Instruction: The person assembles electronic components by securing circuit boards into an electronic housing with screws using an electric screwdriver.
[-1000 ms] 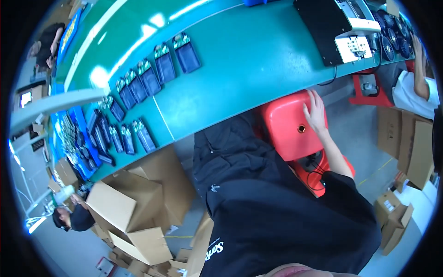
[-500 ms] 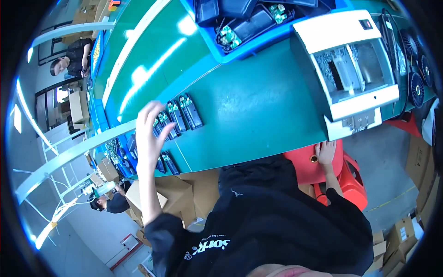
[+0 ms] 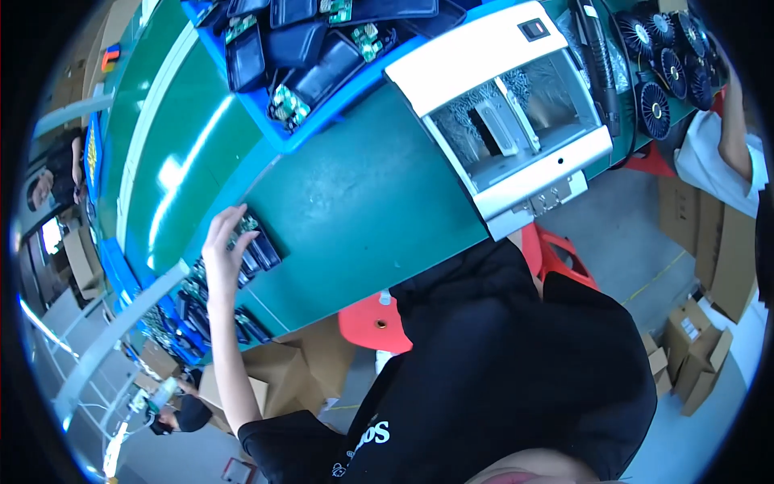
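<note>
My left hand (image 3: 222, 246) reaches over a short row of black plastic housings (image 3: 262, 248) on the green table. Its thumb and fingers are apart in a curve around the row's upper ends, and I see nothing gripped. Small green circuit boards show in the tops of these housings. Whether the fingertips touch them I cannot tell. A few more black housings (image 3: 251, 324) lie closer to the table's front edge, beside my left forearm. My right hand is out of sight; its sleeve ends near the red stool.
A blue bin (image 3: 282, 145) full of black housings and circuit boards stands at the back. Right of it is a white machine (image 3: 504, 202) with a windowed top. Black round fan-like parts (image 3: 653, 111) lie at the far right, near another person's arm (image 3: 732, 121). A red stool (image 3: 375, 323) is below.
The view has swung right and my body has shifted off the red stool's seat. My left hand has come down closer around the housings. My right hand has left the stool and gone from view.
</note>
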The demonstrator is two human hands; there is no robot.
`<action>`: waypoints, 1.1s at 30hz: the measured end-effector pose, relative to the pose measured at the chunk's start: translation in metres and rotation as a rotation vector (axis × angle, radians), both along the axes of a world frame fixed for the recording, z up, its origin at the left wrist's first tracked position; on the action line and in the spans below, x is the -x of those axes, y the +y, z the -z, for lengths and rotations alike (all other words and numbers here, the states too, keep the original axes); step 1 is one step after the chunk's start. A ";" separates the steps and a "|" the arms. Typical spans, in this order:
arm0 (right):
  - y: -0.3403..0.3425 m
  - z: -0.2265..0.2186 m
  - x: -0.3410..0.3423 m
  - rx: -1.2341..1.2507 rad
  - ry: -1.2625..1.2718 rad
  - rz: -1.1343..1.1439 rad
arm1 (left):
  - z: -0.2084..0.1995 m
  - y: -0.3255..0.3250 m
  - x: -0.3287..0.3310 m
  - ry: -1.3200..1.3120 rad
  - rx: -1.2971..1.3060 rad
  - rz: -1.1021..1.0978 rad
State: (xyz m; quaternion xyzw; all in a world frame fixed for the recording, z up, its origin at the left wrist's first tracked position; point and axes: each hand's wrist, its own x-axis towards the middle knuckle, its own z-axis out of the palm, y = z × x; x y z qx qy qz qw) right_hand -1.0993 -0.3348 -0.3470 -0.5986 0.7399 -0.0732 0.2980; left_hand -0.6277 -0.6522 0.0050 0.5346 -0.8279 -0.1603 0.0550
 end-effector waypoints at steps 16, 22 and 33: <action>-0.125 -0.358 0.114 0.005 -0.998 0.153 | 0.010 0.061 0.048 0.126 0.061 -0.067; -0.249 -0.368 0.102 0.353 0.115 0.295 | 0.019 0.072 0.080 0.376 0.044 -0.234; -0.245 -0.334 0.148 0.225 -0.569 0.242 | 0.037 0.096 0.132 0.695 0.125 -0.364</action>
